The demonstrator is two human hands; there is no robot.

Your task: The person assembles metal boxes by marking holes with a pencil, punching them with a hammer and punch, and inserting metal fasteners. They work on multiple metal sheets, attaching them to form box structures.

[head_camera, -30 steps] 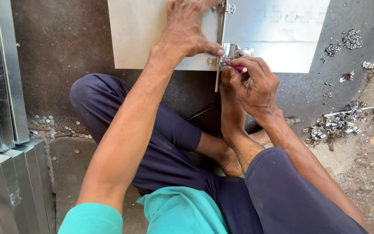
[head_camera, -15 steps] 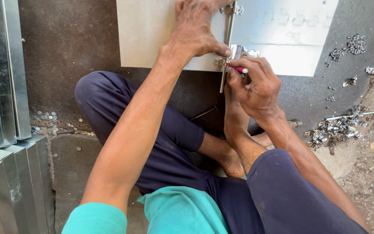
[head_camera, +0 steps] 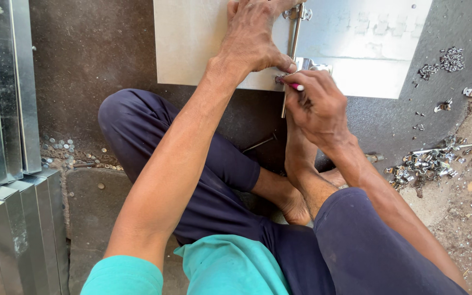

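I observed a flat grey metal sheet (head_camera: 214,43) lying on the floor, a thin metal strip (head_camera: 293,49) running across it, a pink-handled tool (head_camera: 295,86) held at its near edge.

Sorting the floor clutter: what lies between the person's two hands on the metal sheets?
In the head view, a thin upright metal rod with a hinge bracket lies between the left hand and right hand, over the flat grey metal sheets.
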